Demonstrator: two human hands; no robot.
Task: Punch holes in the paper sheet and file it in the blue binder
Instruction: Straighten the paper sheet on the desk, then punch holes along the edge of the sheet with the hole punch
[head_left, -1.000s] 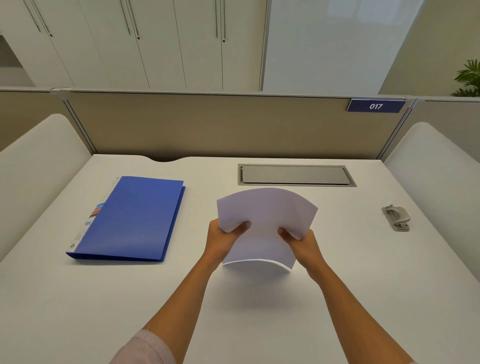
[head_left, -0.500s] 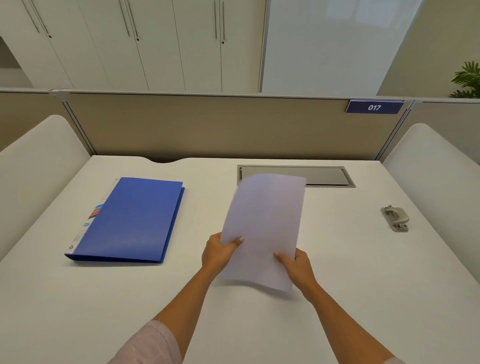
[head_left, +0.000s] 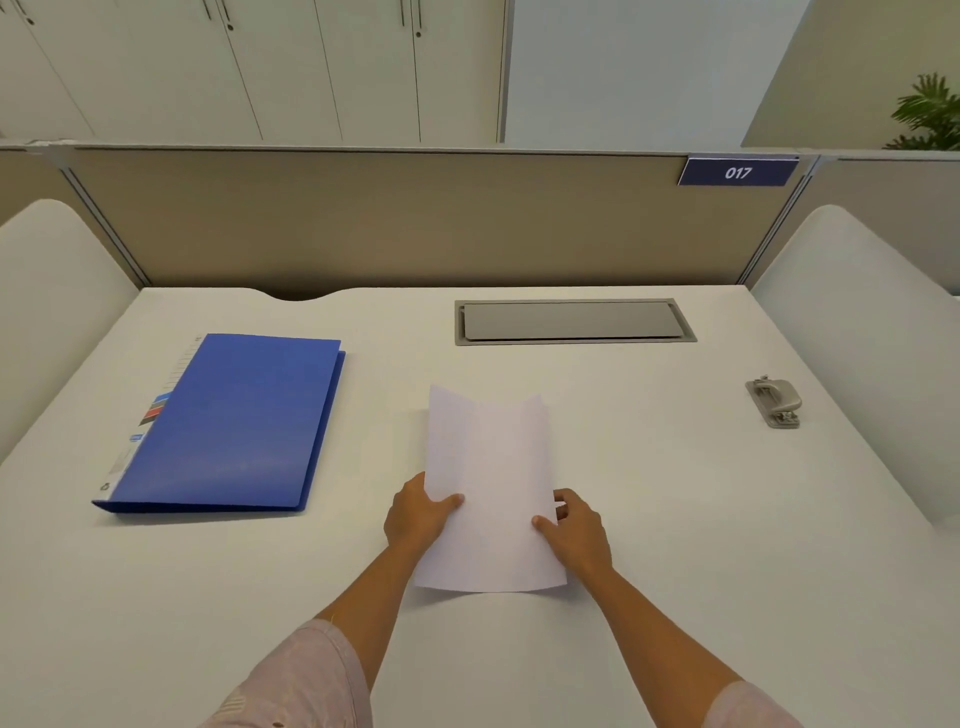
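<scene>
**A:** What is changing with the paper sheet (head_left: 488, 493)?

**B:** It is coming down. A second ago it was bowing sharply in front of the person, with the top edge curling over. Half a second ago it was standing straighter, its far end reaching over the cable hatch (head_left: 571, 321). Now it is lying lower, lengthwise over the middle of the desk (head_left: 701, 545), with the two long edges cupping upward like a shallow trough.

**A:** Are the hands letting go?

**B:** No. The left hand (head_left: 421, 512) is pinching the left edge, thumb lying on top. The right hand (head_left: 576, 525) is gripping the right edge, thumb on the sheet and fingers curling behind it. Both are holding the near half.

**A:** Is it touching the desk?

**B:** I am not managing to tell. A shadow is showing under the near edge, so it is probably hovering just above.

**A:** What is that meaning for the task?

**B:** I am judging that the sheet is only being squared up. No holes are showing in it. The hole punch (head_left: 774, 402) is sitting untouched at the far right, well apart from the sheet. The blue binder (head_left: 228, 421) is lying closed on the left. Carrying the sheet right to the punch is probably coming next.
</scene>
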